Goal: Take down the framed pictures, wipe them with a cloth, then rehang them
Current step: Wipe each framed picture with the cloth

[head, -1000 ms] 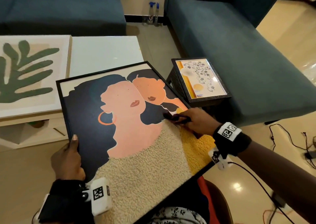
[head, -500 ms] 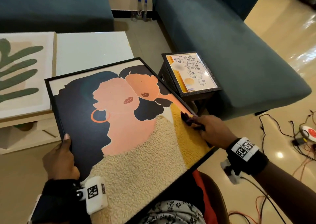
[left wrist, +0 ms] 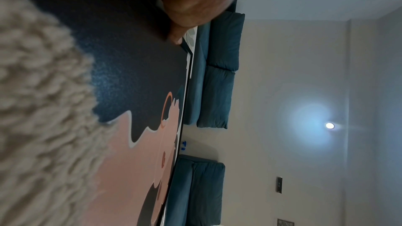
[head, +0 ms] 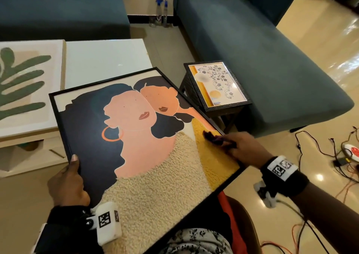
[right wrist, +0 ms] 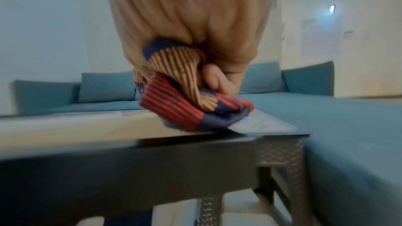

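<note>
Portrait (head: 136,137), the big black-framed one of two faces, lies tilted across my lap, and both my hands are on it. Past its left edge, beyond my left hand (head: 67,184), sits the leaf print (head: 25,86) flat on the white table (head: 104,61). My left hand grips the portrait's left edge, thumb laid on the dark painted hair just inside the frame, the other fingers hidden under the back (the wrist view shows only the thumb tip (left wrist: 177,39) pressed at the frame's rim). Between my two hands runs the fuzzy cream part of the picture, then the yellow strip toward the right edge. My right hand (head: 244,151) is closed round the cloth (head: 214,138), a bunched striped rag in red, orange and navy, and presses it down on the yellow strip right at the portrait's right edge. In the wrist view the cloth (right wrist: 191,92) bulges out below my curled fingers (right wrist: 214,78) and touches the picture surface just above the black frame edge. Just beyond my right hand stands the small dark stool (head: 223,114) with a floral picture (head: 217,84) lying face up on it, close to the portrait's corner though I cannot tell if they touch. Further right stretches the blue sofa (head: 272,59), and cables (head: 318,151) trail over the shiny floor beside my right wrist.
</note>
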